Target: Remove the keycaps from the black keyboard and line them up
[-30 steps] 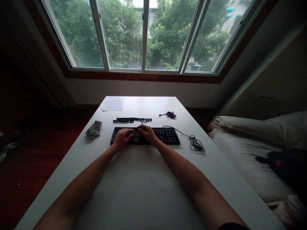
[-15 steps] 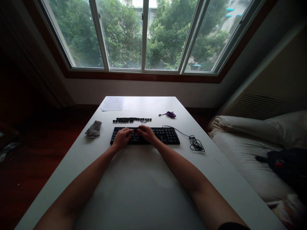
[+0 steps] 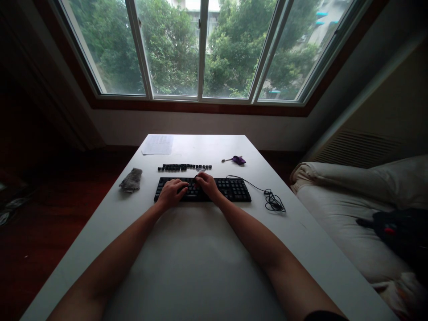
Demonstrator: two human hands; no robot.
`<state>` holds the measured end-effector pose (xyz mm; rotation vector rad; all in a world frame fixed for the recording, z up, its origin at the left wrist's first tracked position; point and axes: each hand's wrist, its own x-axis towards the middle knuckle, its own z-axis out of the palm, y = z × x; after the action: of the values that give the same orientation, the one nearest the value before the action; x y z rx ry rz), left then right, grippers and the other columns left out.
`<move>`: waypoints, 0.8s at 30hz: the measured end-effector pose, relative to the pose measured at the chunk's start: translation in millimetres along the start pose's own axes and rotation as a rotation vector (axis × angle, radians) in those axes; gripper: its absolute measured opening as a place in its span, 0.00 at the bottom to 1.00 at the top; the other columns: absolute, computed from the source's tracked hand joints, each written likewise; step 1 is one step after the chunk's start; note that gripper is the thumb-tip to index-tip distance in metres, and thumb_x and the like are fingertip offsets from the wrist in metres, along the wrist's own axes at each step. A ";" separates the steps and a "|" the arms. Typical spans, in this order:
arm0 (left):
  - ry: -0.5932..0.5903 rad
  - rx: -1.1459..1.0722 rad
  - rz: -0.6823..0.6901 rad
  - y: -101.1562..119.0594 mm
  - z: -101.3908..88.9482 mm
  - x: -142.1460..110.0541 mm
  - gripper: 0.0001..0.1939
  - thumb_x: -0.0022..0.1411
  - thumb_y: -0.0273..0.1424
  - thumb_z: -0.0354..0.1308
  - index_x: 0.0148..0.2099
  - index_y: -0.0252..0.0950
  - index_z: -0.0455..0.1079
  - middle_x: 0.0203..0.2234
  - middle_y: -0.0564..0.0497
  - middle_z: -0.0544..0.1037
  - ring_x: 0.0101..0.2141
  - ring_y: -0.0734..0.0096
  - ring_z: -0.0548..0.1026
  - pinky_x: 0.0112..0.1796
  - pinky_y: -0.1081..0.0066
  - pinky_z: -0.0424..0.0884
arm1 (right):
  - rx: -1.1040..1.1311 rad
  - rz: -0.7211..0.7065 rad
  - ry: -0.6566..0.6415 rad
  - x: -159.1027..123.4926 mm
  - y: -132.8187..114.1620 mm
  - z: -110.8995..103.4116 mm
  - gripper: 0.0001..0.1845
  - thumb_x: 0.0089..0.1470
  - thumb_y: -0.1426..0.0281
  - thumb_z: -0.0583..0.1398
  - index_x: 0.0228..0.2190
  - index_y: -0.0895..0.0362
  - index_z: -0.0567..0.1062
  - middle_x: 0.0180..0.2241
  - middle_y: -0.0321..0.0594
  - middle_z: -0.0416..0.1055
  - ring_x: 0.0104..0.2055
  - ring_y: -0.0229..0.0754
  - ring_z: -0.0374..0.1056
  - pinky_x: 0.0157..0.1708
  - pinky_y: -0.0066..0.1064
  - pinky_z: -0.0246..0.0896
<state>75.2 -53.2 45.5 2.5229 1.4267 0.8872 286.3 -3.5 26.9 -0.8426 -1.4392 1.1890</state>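
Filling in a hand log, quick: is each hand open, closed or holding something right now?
Left hand: bent over the keyboard; whether it grips anything cannot be told.
Right hand: also over the keyboard; its grip cannot be told.

Black keyboard (image 3: 234,190), white table (image 3: 190,254), grey cloth (image 3: 131,180)

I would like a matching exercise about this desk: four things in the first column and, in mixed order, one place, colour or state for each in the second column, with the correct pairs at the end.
Things:
1. cloth
2. keyboard
3. cable
4. keycaps

Place, colour or state:
A. bunched in loops
B. lined up beyond the keyboard
C. grey
D. under the left hand and right hand

Pairs: 1-C, 2-D, 3-A, 4-B
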 end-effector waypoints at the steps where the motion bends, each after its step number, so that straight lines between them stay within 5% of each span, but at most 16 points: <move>1: -0.001 0.000 0.001 0.1 -0.2 0.0 0.15 0.70 0.39 0.52 0.53 0.43 0.75 0.42 0.49 0.78 0.44 0.60 0.73 0.46 0.60 0.66 | 0.001 0.006 0.005 0.1 -1.0 0.1 0.11 0.52 0.60 0.62 0.28 0.55 0.70 0.21 0.31 0.67 0.23 0.38 0.69 0.25 0.28 0.62; 13: 0.011 0.017 0.018 -2.9 3.4 -1.0 0.15 0.68 0.29 0.53 0.54 0.43 0.74 0.42 0.48 0.78 0.44 0.60 0.73 0.46 0.60 0.66 | 0.001 0.014 -0.023 -0.5 -4.5 0.3 0.11 0.52 0.60 0.61 0.28 0.55 0.70 0.21 0.31 0.67 0.23 0.38 0.69 0.26 0.28 0.62; 24: 0.034 0.032 -0.005 -2.7 5.6 -1.3 0.17 0.67 0.31 0.55 0.57 0.43 0.70 0.44 0.47 0.77 0.46 0.57 0.73 0.48 0.58 0.67 | -0.018 0.025 -0.045 -1.9 -7.8 0.7 0.12 0.52 0.59 0.61 0.29 0.55 0.70 0.22 0.33 0.70 0.24 0.39 0.69 0.26 0.29 0.63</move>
<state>75.7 -51.8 39.3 2.5378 1.4682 0.9185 286.7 -7.5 33.9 -0.8530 -1.4814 1.2230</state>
